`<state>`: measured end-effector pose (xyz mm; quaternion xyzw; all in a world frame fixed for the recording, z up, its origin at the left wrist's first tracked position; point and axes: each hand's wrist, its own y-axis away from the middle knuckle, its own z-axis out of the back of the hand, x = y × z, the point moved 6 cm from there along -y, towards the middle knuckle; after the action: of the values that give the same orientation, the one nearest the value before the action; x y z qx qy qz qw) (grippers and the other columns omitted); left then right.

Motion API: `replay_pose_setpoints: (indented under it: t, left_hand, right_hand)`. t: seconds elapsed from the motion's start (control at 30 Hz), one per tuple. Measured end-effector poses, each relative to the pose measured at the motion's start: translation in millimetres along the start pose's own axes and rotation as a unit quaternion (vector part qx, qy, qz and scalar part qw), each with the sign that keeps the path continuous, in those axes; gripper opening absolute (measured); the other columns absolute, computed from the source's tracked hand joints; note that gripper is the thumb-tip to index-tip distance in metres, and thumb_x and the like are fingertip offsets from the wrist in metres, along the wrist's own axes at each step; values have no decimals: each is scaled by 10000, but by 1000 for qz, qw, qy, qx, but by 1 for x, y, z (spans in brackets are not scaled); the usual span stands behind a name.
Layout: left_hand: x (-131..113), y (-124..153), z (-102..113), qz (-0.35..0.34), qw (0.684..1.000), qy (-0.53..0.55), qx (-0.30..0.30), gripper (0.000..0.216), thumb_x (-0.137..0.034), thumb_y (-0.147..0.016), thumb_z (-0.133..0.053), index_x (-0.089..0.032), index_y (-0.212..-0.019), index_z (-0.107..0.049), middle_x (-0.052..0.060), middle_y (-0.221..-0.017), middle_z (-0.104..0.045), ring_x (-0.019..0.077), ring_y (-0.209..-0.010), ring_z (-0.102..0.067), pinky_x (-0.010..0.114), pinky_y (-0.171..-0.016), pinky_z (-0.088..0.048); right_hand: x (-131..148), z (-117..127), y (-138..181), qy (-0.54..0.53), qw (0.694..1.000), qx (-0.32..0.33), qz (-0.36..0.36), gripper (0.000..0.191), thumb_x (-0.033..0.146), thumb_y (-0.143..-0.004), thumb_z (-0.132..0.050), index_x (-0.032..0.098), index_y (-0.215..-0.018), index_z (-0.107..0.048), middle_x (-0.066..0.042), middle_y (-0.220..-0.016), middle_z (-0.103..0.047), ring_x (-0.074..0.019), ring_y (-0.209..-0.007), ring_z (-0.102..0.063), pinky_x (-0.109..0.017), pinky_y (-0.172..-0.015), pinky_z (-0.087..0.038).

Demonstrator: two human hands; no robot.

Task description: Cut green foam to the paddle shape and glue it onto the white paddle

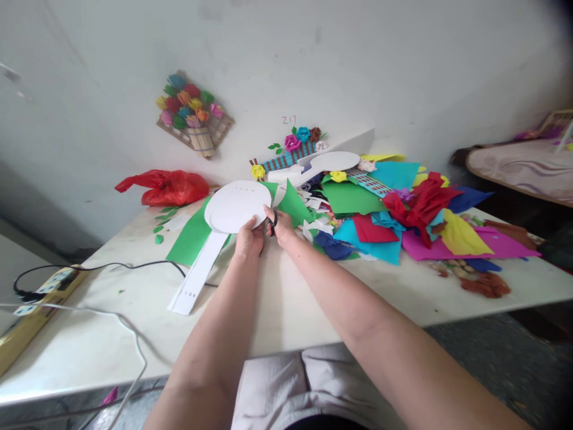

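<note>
A white cardboard cutout [235, 206] with a round head and a long straight strip lies over a green paper sheet [190, 236]. My left hand [249, 239] grips the lower right rim of the round head, thumb on top and fingers underneath. Black-handled scissors [273, 223] are in my right hand [283, 229], close to the right edge of the round head. Their blades are mostly hidden by the paper and fingers. A green flap [293, 203] stands up just beyond my right hand. Small dark marks dot the cutout's head and the strip's lower end.
Coloured paper [378, 233] and white scraps are heaped to the right. Behind lies another white cutout [335, 160]. A red plastic bag [172, 187] and green paper leaves [159, 239] are at left. Cables cross toward a power strip [42, 298]. Paper flowers [192, 104] hang on the wall.
</note>
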<state>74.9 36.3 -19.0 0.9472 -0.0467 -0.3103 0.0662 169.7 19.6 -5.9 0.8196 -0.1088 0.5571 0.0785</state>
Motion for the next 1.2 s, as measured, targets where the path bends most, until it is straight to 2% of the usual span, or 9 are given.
replay_pose_setpoints:
  t: [0.1, 0.23, 0.47, 0.67, 0.73, 0.8, 0.93, 1.03, 1.2]
  left_hand:
    - [-5, 1, 0, -34, 999, 17, -5, 413, 13, -774, -460, -108, -1153, -569, 103, -958, -691, 184, -788, -684, 281, -711, -562]
    - [-8, 4, -2, -30, 999, 25, 1, 433, 39, -764, -446, -102, -1154, -569, 111, -977, -691, 204, -834, -686, 311, -752, -569]
    - [-14, 6, 0, -20, 999, 12, -24, 466, 31, -767, -452, -106, -1200, -554, 137, -1067, -672, 219, -871, -687, 306, -723, -579]
    - [-15, 3, 3, -11, 1000, 9, -18, 449, 20, -767, -450, -105, -1186, -551, 125, -993, -684, 210, -801, -690, 313, -703, -575]
    - [-14, 5, 2, -10, 1000, 10, -13, 408, 0, -782, -450, -106, -1160, -557, 118, -929, -687, 208, -761, -686, 306, -663, -569]
    - [-12, 9, 0, -11, 1000, 6, -11, 332, -71, -819, -460, -113, -1132, -563, 108, -848, -682, 197, -670, -672, 275, -557, -542]
    - [-7, 15, -4, -22, 999, -26, -22, 257, -230, -867, -473, -120, -1078, -569, 49, -636, -621, 125, -390, -520, 203, -326, -332]
    - [-6, 17, -4, -14, 997, -57, -46, 282, -206, -863, -445, -103, -1105, -548, 30, -570, -589, 114, -325, -449, 207, -295, -247]
    - [-7, 19, -7, 20, 998, -61, -26, 319, -191, -862, -422, -81, -1142, -529, 56, -600, -604, 129, -339, -463, 226, -305, -272]
  right_hand:
    - [-1, 0, -2, 21, 1000, 3, 5, 421, 539, -715, -683, 172, -627, -499, 74, -375, -461, -50, -282, -402, -165, -305, -330]
    - [-3, 0, -4, 31, 999, 4, 11, 415, 538, -707, -688, 170, -627, -512, 76, -370, -457, -53, -272, -395, -171, -300, -332]
    - [-1, -2, 0, 35, 999, -2, 12, 418, 516, -696, -703, 175, -590, -487, 72, -356, -452, -50, -269, -382, -170, -300, -312]
    - [-3, -4, 0, 34, 999, -9, 8, 426, 520, -688, -706, 181, -581, -472, 70, -355, -453, -57, -273, -403, -173, -305, -311]
    - [-3, -5, 1, 32, 999, -3, 15, 432, 528, -686, -702, 184, -580, -465, 67, -357, -456, -61, -275, -407, -174, -307, -310]
    - [-5, -8, 1, 30, 999, 3, 21, 436, 539, -680, -699, 186, -582, -463, 67, -363, -459, -64, -281, -413, -176, -312, -316]
    - [-9, -11, 1, 40, 999, 4, 34, 424, 543, -667, -702, 188, -599, -482, 75, -387, -462, -66, -316, -433, -176, -342, -348]
    - [-10, -11, 1, 47, 998, 6, 39, 423, 547, -664, -700, 189, -594, -485, 76, -395, -466, -71, -328, -446, -182, -349, -360]
    - [-9, -10, 3, 8, 1000, 14, 26, 413, 517, -672, -713, 190, -597, -471, 71, -386, -478, -76, -309, -445, -188, -329, -361]
